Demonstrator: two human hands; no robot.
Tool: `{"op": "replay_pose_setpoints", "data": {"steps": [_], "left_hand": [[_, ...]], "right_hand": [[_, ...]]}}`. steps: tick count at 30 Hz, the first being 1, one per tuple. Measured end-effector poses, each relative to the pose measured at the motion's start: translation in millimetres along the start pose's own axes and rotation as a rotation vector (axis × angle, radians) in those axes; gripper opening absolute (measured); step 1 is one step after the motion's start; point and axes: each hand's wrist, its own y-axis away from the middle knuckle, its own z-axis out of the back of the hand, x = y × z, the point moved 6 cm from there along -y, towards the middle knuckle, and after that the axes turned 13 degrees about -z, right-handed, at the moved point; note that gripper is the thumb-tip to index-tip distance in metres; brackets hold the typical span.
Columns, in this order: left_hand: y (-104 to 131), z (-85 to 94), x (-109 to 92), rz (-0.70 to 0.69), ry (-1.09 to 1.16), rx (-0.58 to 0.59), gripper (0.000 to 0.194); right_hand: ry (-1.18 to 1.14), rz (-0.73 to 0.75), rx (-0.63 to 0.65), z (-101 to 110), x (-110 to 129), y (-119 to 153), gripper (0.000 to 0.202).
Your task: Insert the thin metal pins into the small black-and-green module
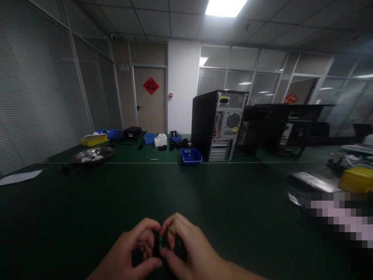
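Close in front of me, at the bottom middle of the head view, a small green circuit board [161, 242] stands on edge between both hands. My left hand [129, 247] is curled, its index fingertip at the top of the board and its thumb below. From the other side, my right hand [195, 243] pinches the board between thumb and index finger. A thin dark, rod-like piece [171, 231] also sticks out from the right fingers; its kind is too small to make out. Fingers partly hide the board.
A blue bin [191, 156] sits ahead on the green table [140, 194], beside an upright black computer tower [205, 126]. At left are a round metal tray [93, 154] and a yellow bin [94, 140]. A silver metal part [316, 182] and yellow container [358, 179] lie at right, near a pixelated patch.
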Motion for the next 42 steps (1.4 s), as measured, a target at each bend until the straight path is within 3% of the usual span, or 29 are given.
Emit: {"op": "replay_pose_setpoints", "data": {"steps": [18, 23, 30, 35, 42], "left_hand": [[-1.3, 2.3, -10.3, -0.057, -0.044, -0.011, 0.026], [0.2, 1.1, -6.6, -0.059, 0.070, -0.005, 0.015], [-0.7, -1.9, 4.0, 0.012, 0.324, -0.055, 0.031], [-1.2, 2.6, 2.7, 0.064, 0.318, -0.070, 0.022], [-1.6, 6.9, 3.6, 0.067, 0.359, -0.087, 0.023]], "right_hand": [[0.198, -0.055, -0.020, -5.0, -6.7, 2.6, 0.023], [0.221, 0.017, 0.029, -10.6, -8.6, 4.3, 0.019], [0.098, 0.083, 0.019, -2.8, 6.4, 5.2, 0.014], [0.040, 0.036, -0.080, 7.5, 10.0, 5.5, 0.015], [0.060, 0.038, -0.049, 3.6, 5.6, 3.4, 0.011]]}}
